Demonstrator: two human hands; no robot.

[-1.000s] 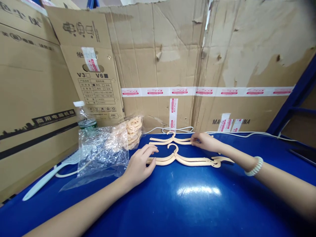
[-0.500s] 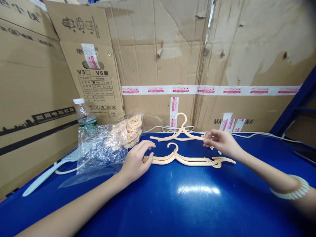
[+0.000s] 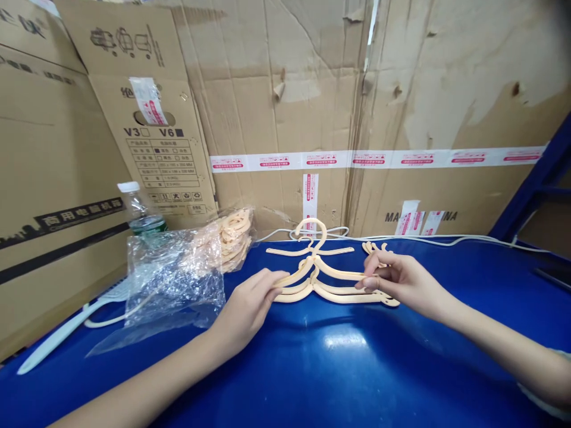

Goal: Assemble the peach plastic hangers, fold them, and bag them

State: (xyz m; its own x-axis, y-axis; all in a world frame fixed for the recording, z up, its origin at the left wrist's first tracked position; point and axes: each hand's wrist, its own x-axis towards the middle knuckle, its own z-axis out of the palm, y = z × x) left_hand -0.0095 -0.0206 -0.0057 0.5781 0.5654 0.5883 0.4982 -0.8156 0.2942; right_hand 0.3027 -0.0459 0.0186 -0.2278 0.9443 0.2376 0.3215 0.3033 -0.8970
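My left hand and my right hand are both closed on a cream plastic clothes hanger. Each pinches one end of its arms, and the hook points away from me. Below and nearer to me, more cream hangers lie together on the blue table; my left hand hides their left ends. Another hanger rests flat behind the held one, partly covered by its hook. Several small cream pieces lie just behind my right hand, which partly blocks them.
At left, a clear plastic bag and a bagged stack of cream parts lie near a water bottle and a pale-handled slotted tool. Cardboard walls the back. A white cable runs along it.
My right hand has brought the hanger nearer, over the hangers in front. My left hand, loosely curled before, now grips its left end.
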